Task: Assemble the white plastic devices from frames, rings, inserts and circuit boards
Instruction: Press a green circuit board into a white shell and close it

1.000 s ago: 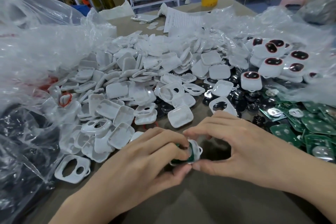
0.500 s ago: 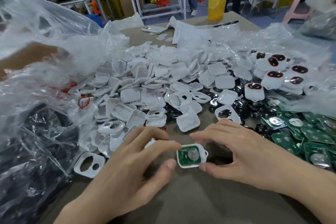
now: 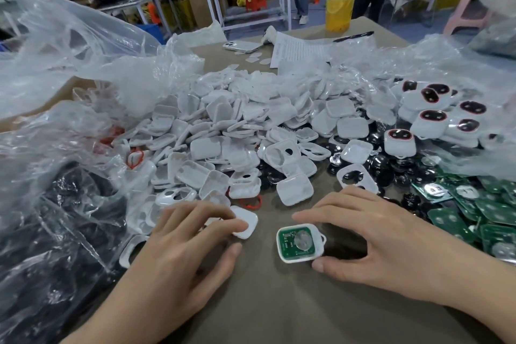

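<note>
A white frame with a green circuit board and coin cell [image 3: 300, 241] lies face up on the brown table [image 3: 279, 301]. My right hand [image 3: 374, 237] pinches it between the index finger at its far edge and the thumb at its near right corner. My left hand [image 3: 190, 240] lies to the left, its fingertips resting on a loose white back cover [image 3: 247, 222] at the edge of the pile; the thumb stays apart from that cover. A red ring [image 3: 252, 202] lies just beyond the cover.
A large heap of white covers and frames [image 3: 223, 131] fills the middle. Black inserts [image 3: 385, 167] and green circuit boards [image 3: 491, 209] lie to the right, assembled devices [image 3: 435, 117] behind them. Clear plastic bags [image 3: 55, 148] crowd the left. A drink cup [image 3: 339, 5] stands far back.
My left hand has let go of the frame and moved left onto a loose white cover. The right hand still holds the frame with the board, which now lies flat, board up.
</note>
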Demonstrator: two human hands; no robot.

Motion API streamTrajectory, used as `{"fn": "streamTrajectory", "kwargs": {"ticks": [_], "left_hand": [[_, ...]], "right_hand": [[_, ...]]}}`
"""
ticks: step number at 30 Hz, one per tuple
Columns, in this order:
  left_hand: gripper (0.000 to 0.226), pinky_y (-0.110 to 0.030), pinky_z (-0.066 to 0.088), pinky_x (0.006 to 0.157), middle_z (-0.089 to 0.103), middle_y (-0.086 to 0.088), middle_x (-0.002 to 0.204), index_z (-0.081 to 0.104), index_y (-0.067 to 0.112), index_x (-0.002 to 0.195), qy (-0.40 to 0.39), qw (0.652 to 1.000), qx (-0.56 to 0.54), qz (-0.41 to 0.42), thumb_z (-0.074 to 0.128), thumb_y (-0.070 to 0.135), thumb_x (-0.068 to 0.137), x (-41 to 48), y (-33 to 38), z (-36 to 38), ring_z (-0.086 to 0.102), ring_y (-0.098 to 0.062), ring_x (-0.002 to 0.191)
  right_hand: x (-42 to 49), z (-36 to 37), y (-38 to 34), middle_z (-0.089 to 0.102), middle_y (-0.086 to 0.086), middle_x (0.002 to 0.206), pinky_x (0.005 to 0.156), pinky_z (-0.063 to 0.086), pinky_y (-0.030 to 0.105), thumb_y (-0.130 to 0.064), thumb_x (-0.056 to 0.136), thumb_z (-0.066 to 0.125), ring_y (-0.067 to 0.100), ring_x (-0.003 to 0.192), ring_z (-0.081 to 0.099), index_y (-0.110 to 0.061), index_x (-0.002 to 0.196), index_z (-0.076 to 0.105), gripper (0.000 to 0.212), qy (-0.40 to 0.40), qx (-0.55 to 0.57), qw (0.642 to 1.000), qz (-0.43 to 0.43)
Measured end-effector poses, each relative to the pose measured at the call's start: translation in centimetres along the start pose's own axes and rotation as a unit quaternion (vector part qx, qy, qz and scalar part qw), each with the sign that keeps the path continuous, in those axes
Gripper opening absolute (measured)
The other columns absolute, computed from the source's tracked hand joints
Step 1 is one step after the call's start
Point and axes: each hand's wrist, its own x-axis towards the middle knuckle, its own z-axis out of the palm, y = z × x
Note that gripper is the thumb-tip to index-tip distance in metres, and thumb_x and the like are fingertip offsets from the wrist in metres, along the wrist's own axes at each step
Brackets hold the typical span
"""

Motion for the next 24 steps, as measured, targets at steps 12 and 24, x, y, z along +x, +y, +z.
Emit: {"fn": "streamTrajectory", "kwargs": {"ticks": [12,24], "left_hand": [[0.031,-0.029,0.041,0.095,0.059,0.018,0.118,0.067,0.031,0.122,-0.091,0.993,-0.053,0.052,0.046,0.045,0.104,2.1,1.8,0.7,0.050,-0.005,0.115],[0.029,-0.029,0.043,0.094,0.059,0.014,0.126,0.068,0.025,0.122,-0.043,0.994,-0.068,0.080,0.048,0.037,0.104,1.7,2.0,0.8,0.053,-0.009,0.115]], "right_hand": [[0.1,0.1,0.1,0.054,-0.032,0.113,0.095,0.036,0.013,-0.063,0.088,0.057,0.002,0.110,0.051,-0.051,0.115,0.059,0.030,0.008,0.009,1.000,-0.014],[0.2,0.1,0.1,0.052,-0.035,0.117,0.097,0.035,0.014,-0.066,0.086,0.055,0.003,0.116,0.049,-0.050,0.125,0.054,0.042,-0.007,0.016,1.000,0.008]]}}
